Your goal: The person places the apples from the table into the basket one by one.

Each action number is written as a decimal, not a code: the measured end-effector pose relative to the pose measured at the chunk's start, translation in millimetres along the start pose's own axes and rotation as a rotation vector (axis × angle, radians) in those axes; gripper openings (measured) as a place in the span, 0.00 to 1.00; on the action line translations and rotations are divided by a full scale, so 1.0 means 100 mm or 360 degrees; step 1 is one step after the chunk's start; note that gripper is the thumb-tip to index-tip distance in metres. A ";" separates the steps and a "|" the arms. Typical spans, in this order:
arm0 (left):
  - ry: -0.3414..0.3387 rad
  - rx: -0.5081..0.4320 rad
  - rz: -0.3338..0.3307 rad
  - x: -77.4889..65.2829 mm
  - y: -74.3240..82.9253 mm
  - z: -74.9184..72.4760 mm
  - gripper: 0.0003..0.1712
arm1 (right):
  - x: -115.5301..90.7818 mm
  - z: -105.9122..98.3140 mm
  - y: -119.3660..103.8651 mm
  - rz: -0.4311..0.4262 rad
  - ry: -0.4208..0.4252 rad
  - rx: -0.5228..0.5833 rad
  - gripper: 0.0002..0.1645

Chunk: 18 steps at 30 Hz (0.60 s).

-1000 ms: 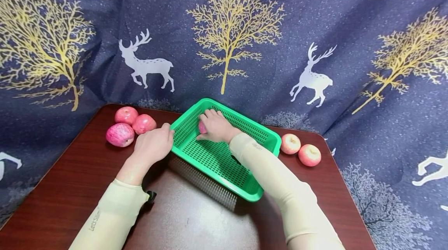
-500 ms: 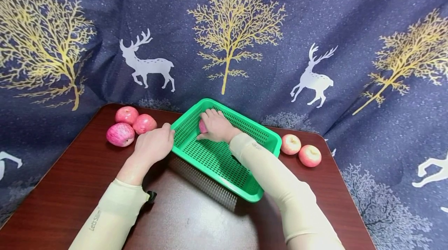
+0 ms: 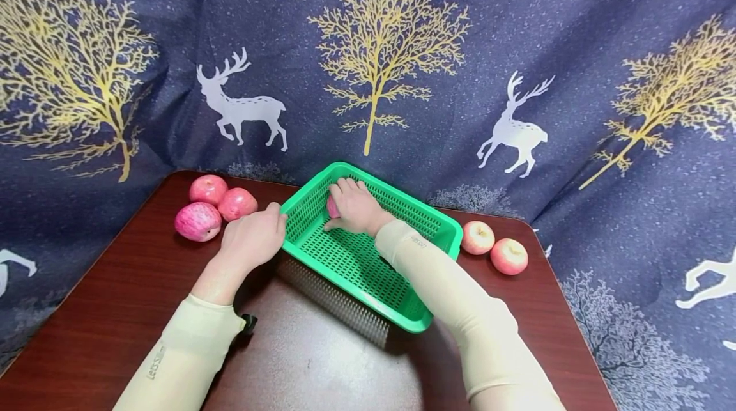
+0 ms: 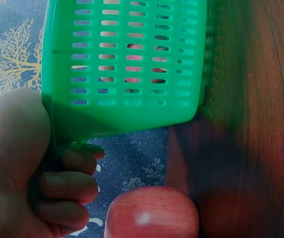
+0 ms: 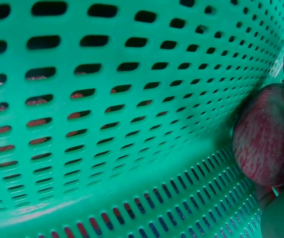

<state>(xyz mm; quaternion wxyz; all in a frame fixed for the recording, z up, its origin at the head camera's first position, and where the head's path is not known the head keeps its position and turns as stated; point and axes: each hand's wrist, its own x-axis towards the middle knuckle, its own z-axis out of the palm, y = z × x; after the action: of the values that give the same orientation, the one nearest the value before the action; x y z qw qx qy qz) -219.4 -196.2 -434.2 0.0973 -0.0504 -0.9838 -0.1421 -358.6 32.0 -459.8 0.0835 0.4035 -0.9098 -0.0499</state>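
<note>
A green perforated basket (image 3: 368, 302) stands tilted across the table. My left hand (image 3: 255, 235) grips the rim at its left corner; in the left wrist view, curled fingers (image 4: 70, 186) show below the corner. Inside the basket, near the far left end, my right hand (image 3: 356, 206) holds a streaked red apple (image 5: 265, 136). Fingers and thumb lie around that apple, and only a small pink part of it shows in the head view. Beside my left hand are two red apples (image 3: 208, 190) and an oblong pink streaked fruit (image 3: 197, 222).
Two paler apples (image 3: 478, 237) sit right of the basket on the dark red wooden table (image 3: 103, 289). A dark blue curtain (image 3: 425, 110) with deer and trees hangs directly behind the table.
Hardly anything differs. Both hands keep their places at the basket, and the right forearm has shifted very slightly.
</note>
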 end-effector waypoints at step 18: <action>0.0014 0.0010 0.0012 0.00 -0.01 0.02 0.16 | 0.00 0.02 0.00 -0.0016 0.0047 -0.0055 0.55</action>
<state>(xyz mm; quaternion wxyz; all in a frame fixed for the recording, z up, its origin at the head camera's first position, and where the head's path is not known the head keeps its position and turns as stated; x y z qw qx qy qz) -219.9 -196.7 -435.9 0.1023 -0.0531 -0.9836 -0.1388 -358.8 31.9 -461.3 0.1034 0.4071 -0.9055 -0.0600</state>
